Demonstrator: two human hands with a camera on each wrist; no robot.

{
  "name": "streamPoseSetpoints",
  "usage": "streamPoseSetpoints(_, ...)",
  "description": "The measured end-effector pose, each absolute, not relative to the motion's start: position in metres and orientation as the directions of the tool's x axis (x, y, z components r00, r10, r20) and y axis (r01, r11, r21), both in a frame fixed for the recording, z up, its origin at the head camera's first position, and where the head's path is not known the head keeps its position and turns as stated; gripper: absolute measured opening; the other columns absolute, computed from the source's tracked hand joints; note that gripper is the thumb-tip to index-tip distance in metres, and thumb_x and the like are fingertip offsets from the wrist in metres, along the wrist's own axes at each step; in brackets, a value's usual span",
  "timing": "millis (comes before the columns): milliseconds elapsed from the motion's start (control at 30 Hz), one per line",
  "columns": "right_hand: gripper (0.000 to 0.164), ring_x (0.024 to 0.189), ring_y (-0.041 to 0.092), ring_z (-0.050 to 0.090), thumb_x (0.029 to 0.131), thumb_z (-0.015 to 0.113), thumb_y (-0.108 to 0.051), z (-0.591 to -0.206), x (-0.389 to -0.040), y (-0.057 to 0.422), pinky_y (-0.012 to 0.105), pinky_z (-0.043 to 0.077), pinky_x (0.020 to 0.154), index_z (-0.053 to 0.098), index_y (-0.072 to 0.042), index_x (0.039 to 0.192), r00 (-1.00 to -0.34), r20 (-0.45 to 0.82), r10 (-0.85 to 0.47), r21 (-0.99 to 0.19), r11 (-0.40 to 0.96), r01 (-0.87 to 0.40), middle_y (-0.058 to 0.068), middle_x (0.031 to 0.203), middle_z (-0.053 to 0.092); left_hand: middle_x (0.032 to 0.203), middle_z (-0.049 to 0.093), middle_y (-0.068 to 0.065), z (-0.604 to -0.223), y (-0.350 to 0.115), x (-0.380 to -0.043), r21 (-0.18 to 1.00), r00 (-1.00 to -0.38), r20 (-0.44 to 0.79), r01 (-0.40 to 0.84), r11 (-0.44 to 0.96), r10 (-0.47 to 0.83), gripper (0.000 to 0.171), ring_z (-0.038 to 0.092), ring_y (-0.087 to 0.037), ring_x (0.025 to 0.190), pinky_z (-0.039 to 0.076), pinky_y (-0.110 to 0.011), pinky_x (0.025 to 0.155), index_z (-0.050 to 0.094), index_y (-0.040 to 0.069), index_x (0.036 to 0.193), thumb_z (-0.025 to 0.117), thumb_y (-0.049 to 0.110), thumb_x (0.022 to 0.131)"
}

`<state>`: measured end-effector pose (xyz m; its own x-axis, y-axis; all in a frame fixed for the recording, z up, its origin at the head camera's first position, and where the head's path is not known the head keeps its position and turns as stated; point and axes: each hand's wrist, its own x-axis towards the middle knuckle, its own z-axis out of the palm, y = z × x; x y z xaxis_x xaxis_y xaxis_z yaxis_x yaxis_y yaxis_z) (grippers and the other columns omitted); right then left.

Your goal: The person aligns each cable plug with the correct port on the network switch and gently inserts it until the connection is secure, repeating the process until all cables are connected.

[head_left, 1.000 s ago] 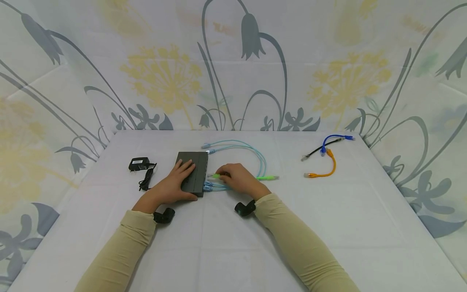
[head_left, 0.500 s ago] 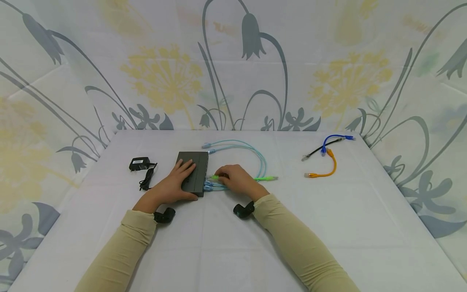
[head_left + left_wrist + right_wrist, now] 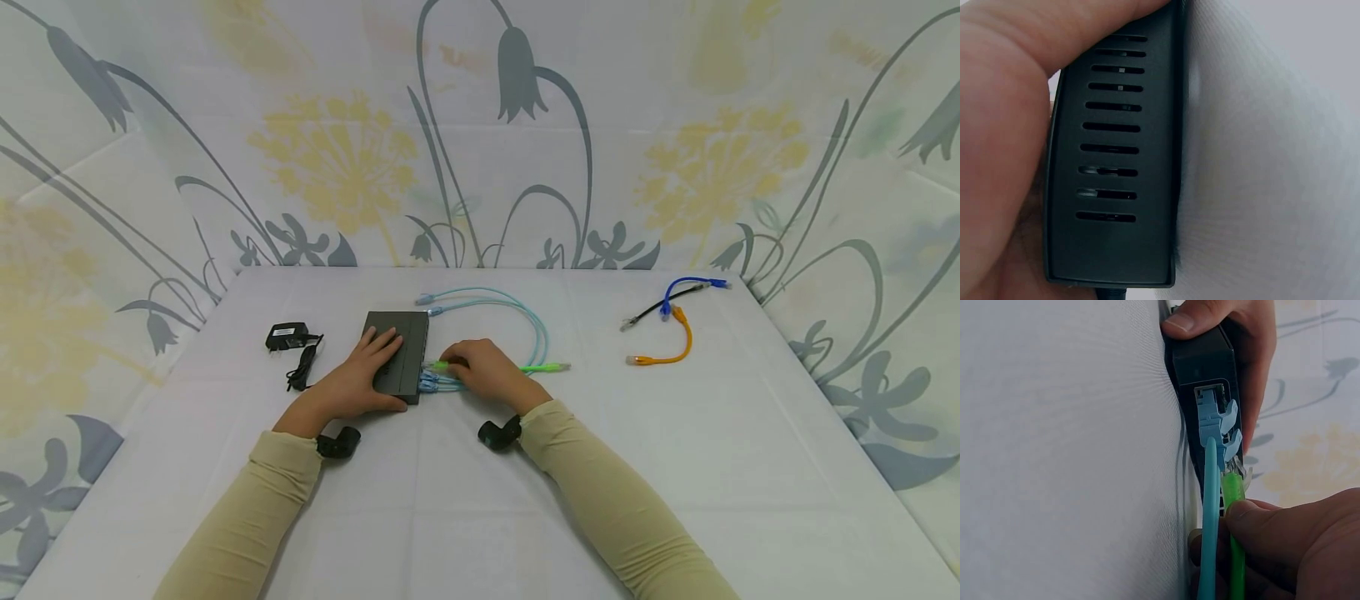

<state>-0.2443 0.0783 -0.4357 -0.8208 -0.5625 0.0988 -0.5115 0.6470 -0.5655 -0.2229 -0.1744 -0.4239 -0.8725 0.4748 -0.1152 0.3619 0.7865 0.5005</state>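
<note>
There's a flat, dark-grey rectangular plastic box left of centre, long axis near-to-far, ports facing right, left hand spread over the top, while the right hand pinches a skinny bright-green cable lying basically left-to-right, clear plastic plug aimed left at the box.

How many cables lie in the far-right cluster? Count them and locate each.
3: the blue cable farthest back, the black cable crossing it, the orange cable nearest the person.
</note>
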Motion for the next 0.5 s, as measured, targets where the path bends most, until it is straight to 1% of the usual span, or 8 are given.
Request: streamPoseSetpoints(500,0.02,0.095,0.014,0.065,0.097,0.059,-0.014,-0.4347,-0.2434,0.0776,0.031,0.052,0.086,0.071,-0.009,0.112,-0.815,0.104,-0.57,-0.545,0.653,-0.526,0.003,0.105,0.072,0.165,0.006,-0.008,-0.4221,-0.1735,-0.2215,0.493,-0.872,-0.117,0.364,0.79,0.475,0.109,-0.009,-0.038,0.15,0.021,-0.064,0.114,0.018,0.013,0.157,0.08,0.049,0.075)
